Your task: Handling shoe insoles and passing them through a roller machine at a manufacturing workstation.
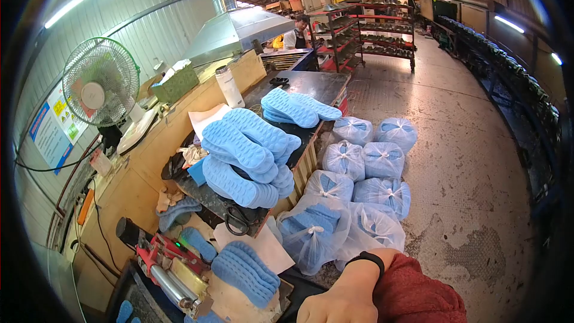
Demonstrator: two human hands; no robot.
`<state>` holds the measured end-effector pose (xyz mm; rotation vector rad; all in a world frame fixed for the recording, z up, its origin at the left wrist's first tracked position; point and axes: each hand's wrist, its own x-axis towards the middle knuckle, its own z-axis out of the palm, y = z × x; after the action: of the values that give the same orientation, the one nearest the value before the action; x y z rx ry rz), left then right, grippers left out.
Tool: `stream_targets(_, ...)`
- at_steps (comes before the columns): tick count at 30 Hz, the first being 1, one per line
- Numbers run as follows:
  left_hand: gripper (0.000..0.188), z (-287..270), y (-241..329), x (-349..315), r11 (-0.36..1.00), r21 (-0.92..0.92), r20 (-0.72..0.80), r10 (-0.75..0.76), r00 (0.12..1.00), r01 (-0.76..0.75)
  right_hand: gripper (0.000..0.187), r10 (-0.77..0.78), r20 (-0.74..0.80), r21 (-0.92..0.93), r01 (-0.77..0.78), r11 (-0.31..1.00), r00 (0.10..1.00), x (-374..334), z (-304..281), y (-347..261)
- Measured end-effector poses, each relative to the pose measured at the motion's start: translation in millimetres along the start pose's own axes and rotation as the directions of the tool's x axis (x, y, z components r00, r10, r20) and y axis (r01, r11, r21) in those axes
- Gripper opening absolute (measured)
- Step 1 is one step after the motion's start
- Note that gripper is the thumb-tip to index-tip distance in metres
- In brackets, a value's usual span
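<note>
At the lower edge my right hand (342, 304) shows its back, with a black band on the wrist and a red sleeve behind it. Its fingers fall outside the picture, so I cannot tell whether they hold anything. My left hand is out of view. Nearest to the right hand lies a row of blue insoles (246, 272) on a worn board, left of it. Beyond, a tall pile of light blue insoles (242, 149) rests on the dark tabletop (326, 84), and a smaller pile of insoles (293, 106) sits farther back. Scissors (237, 220) with black handles lie at the table's near edge.
Tied clear bags of blue insoles (382, 158) stand on the floor along the table's right side. A red and silver machine (173, 281) is at lower left. A fan (100, 84) and a white bottle (229, 87) stand on the ledge. Shoe racks (385, 39) and a person (297, 35) are farther off.
</note>
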<state>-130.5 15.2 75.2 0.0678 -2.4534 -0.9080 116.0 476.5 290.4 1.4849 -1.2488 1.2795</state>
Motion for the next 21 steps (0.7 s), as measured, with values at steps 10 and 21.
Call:
stream_targets(10,0.047,-1,3,0,0.997,-0.002,0.022,-0.076,0.997,0.076,0.021,0.011,0.002,-0.043,-0.011,0.999,1.000,3,0,0)
stream_targets(21,0.046,-2,11,-2,0.998,-0.052,0.008,-0.042,0.999,0.042,0.021,0.008,-0.020,-0.045,-0.009,0.999,1.000,1,6,1)
